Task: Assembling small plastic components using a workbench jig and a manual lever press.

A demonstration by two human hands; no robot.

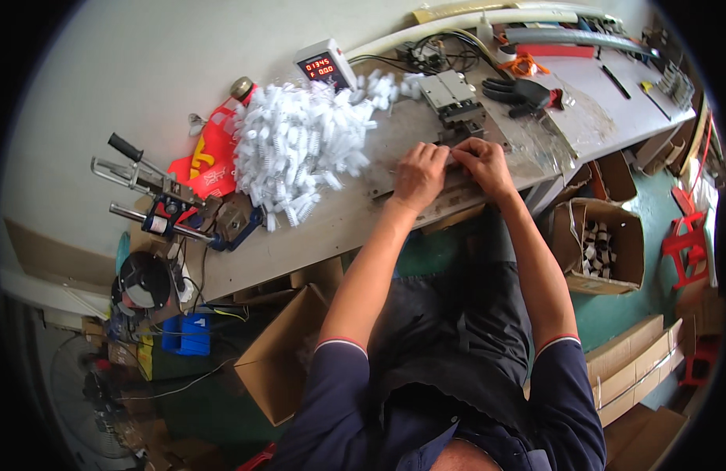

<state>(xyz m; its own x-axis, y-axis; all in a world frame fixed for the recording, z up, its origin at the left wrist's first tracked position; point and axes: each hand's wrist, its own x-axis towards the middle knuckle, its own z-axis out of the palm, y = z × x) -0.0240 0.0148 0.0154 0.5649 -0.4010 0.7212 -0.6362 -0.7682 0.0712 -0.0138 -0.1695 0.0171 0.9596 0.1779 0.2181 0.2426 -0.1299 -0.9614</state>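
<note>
At the table's near edge my left hand (420, 174) and my right hand (486, 166) meet, fingertips almost touching. Both are closed in a pinch; whatever they hold is too small and covered by the fingers to make out. Just beyond them a metal fixture (449, 90) with a flat plate on top is set on the table, its near end close to my fingertips. To the left of my hands lies a large heap of small white plastic pieces (296, 145), some with spring-like coils.
Behind the heap stands a counter box (325, 64) with a red display. A lever clamp press (186, 206) is at the table's left end. A black glove (520, 96) lies right of the fixture. Open cardboard boxes (280, 357) stand below the worktable (300, 250), another box (563, 247) to the right.
</note>
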